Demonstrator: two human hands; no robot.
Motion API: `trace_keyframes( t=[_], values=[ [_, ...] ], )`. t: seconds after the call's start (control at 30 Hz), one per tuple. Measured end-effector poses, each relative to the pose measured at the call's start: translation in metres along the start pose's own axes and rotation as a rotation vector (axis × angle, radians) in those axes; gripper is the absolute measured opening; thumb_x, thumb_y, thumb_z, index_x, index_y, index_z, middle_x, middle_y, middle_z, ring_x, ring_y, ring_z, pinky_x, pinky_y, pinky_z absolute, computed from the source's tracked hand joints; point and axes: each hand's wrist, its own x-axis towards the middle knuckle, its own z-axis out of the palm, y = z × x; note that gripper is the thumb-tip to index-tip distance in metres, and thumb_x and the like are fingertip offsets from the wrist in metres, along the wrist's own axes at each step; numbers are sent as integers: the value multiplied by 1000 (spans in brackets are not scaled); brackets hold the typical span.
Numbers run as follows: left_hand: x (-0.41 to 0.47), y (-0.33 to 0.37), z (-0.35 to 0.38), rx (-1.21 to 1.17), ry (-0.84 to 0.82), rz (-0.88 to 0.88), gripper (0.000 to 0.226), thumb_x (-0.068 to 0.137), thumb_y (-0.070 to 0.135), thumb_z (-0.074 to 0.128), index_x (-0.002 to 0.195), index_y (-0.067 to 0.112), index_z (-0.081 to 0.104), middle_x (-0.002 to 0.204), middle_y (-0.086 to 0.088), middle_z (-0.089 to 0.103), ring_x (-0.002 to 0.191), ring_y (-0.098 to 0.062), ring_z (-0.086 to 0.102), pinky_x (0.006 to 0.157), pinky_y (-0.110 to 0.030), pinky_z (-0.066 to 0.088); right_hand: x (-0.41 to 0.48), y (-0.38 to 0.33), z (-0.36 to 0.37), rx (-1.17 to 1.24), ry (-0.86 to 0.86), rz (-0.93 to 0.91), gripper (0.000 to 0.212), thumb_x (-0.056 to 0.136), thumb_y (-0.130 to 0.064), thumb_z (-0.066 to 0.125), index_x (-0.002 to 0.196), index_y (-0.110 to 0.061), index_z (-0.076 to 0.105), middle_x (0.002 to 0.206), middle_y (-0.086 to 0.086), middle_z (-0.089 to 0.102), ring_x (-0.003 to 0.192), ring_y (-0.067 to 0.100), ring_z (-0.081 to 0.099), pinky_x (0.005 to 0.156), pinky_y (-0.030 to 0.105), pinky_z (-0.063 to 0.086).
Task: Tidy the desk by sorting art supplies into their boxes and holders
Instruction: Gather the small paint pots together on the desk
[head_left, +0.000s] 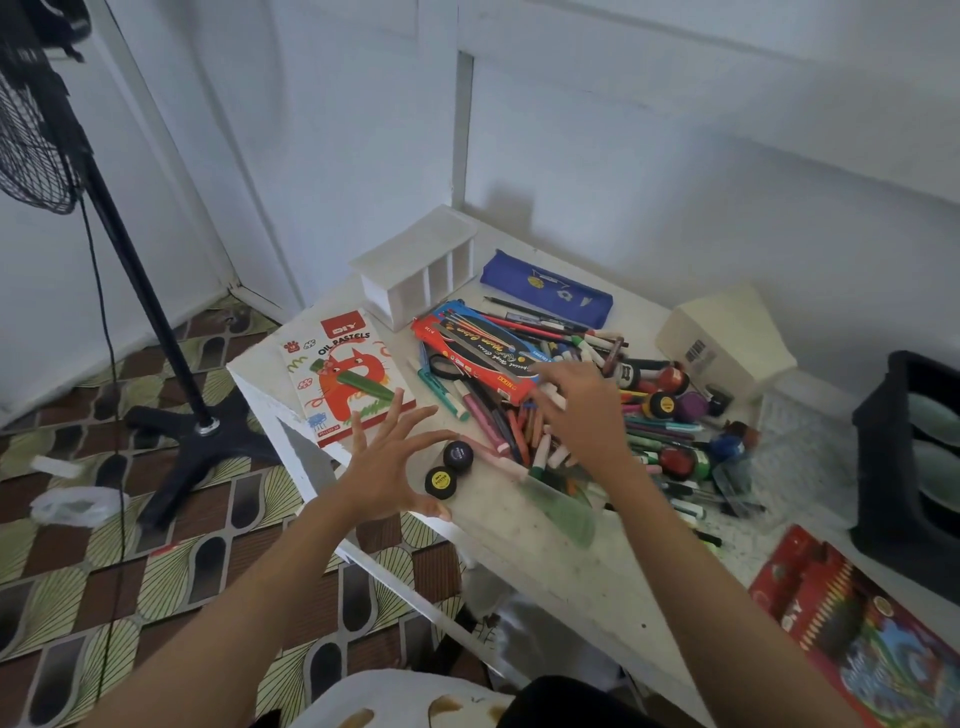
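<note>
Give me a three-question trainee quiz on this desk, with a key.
1. True or false: the blue fabric pencil case lies apart from the printed cardboard oil pastels box.
2. The right hand reaches into: A the pencil case; B the heap of loose crayons and markers; C the pastels box.
3. Fill in: the two small round black-lidded paint pots stand beside the person's open ____ hand.
Key: 1 true; 2 B; 3 left hand.
</note>
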Motion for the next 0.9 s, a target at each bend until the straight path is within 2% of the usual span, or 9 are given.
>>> trace_keyframes(
  t=[0.07, 0.17, 0.27, 0.37, 0.53, 0.7, 0.77, 0.83, 0.9],
  values=[
    [-1, 1, -1, 15, -13, -3, 101, 38, 103, 29, 128, 57, 25, 157, 12, 9, 134, -7, -37, 97, -56, -34, 20, 29, -15, -152, 3, 232, 31, 89, -24, 57, 120, -23, 58, 116, 3, 61, 110, 25, 51, 89, 46, 43],
    [-1, 0, -1, 27, -19, -2, 102, 38, 103, 29, 129, 56, 24, 157, 12, 8, 132, -5, -39, 97, -56, -34, 41, 67, -28, -356, -120, 529, 42, 89, -28, 55, 129, -17, 47, 125, 11, 53, 117, 32, 46, 96, 53, 39],
    [-1, 0, 0, 29, -26, -3, 101, 39, 102, 29, 129, 57, 23, 157, 12, 8, 132, -5, -39, 96, -55, -35, 49, 89, -25, -437, -257, 624, 42, 90, -39, 52, 121, -12, 51, 121, 13, 56, 116, 34, 47, 97, 54, 38],
    [0, -1, 0, 27, -35, -2, 104, 39, 102, 29, 132, 55, 25, 157, 12, 8, 133, -5, -38, 95, -54, -36, 52, 88, -23, -444, -281, 675, 45, 91, -51, 48, 104, -10, 60, 107, 12, 62, 108, 33, 53, 101, 55, 33],
    [0, 0, 0, 22, -36, 13, 108, 38, 102, 30, 134, 53, 28, 157, 12, 9, 132, -4, -39, 89, -45, -42, 48, 74, -23, -491, -230, 698, 49, 81, -57, 62, 101, -13, 61, 108, 11, 63, 115, 33, 49, 104, 56, 29],
    [0, -1, -1, 13, -22, 40, 113, 37, 102, 31, 137, 48, 34, 157, 11, 11, 133, -5, -39, 85, -40, -45, 32, 72, -15, -331, 19, 629, 45, 73, -53, 71, 101, -20, 61, 105, 7, 65, 111, 29, 51, 99, 52, 29],
    [1, -2, -1, 16, -4, 53, 115, 37, 102, 31, 137, 45, 37, 157, 10, 13, 134, -6, -37, 87, -43, -43, 24, 64, -15, -230, 107, 590, 45, 71, -52, 73, 100, -21, 60, 103, 4, 64, 108, 27, 52, 96, 49, 33],
    [2, -3, -1, 42, 12, 74, 115, 38, 102, 30, 137, 44, 38, 157, 10, 14, 135, -7, -36, 90, -46, -41, 11, 46, -19, -37, 160, 518, 40, 71, -44, 77, 96, -19, 59, 96, 3, 64, 100, 24, 55, 87, 43, 44],
    [4, -4, -1, 48, 30, 95, 115, 38, 101, 31, 136, 43, 41, 156, 10, 16, 136, -8, -33, 92, -46, -40, -6, 23, -23, 223, 145, 451, 37, 70, -34, 80, 92, -16, 58, 87, -1, 63, 82, 15, 59, 71, 27, 50]
  ],
)
